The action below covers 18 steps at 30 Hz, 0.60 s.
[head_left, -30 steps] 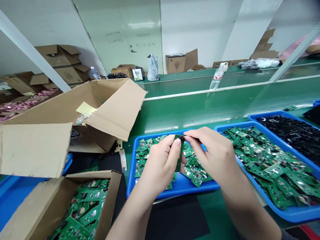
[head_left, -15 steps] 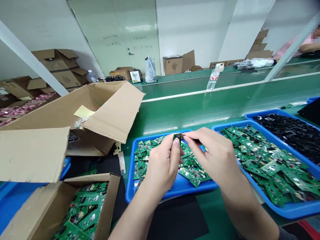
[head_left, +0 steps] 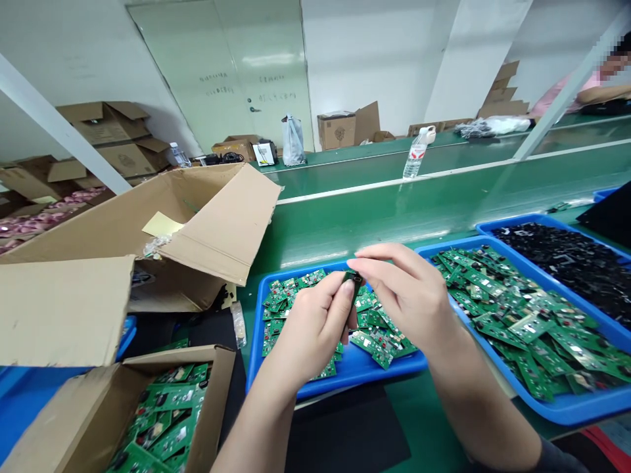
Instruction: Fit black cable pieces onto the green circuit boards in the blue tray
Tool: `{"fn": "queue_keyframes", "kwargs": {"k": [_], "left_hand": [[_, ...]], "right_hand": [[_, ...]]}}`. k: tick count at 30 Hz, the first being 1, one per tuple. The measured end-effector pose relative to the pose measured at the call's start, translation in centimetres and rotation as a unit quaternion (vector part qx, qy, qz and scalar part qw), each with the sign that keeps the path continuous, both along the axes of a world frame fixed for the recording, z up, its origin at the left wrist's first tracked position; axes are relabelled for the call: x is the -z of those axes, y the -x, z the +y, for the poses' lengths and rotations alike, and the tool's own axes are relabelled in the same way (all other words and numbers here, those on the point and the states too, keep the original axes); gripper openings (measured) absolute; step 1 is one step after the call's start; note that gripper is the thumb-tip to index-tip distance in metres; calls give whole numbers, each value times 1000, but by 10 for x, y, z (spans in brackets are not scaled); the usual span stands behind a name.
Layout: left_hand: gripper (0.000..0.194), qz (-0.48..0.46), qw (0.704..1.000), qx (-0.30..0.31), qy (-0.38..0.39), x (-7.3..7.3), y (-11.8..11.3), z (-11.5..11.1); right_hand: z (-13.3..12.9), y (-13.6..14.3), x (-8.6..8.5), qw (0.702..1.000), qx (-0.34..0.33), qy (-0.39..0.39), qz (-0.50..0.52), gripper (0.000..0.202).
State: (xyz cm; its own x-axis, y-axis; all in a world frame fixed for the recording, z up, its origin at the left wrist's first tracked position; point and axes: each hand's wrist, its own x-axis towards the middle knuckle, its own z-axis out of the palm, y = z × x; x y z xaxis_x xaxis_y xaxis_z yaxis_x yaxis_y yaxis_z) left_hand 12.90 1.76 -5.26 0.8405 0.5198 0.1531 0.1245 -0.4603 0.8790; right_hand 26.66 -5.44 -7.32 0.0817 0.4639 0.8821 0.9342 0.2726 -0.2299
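You can't read a single word or number clearly here. On the pale door ahead of you, dark handwriting stands in two groups, too blurred to make out. Your water bottle wears a white label with red marking, its lettering illegible. The cardboard box by the wall bears a round printed emblem. White marks on your circuit boards are too small to read.

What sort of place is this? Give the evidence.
Probably an electronics assembly workshop: blue trays of green circuit boards, a long green worktop, and a cardboard box of more boards.
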Motion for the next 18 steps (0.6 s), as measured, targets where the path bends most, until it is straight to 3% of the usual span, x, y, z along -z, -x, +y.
{"fn": "queue_keyframes", "kwargs": {"k": [6,10,14,18], "left_hand": [[29,-20,999,14,31,3,-1,1],[39,-30,999,7,-23,1,0,2],[38,-33,995,-6,-93,0,5,4],[38,-9,992,19,-120,0,10,6]], "right_hand": [[-3,0,-2,998,-17,54,-16,40],[-7,-4,-4,999,4,28,-22,59],[-13,-11,-6,999,0,-23,30,53],[-20,-16,-7,994,-46,60,73,43]]}}
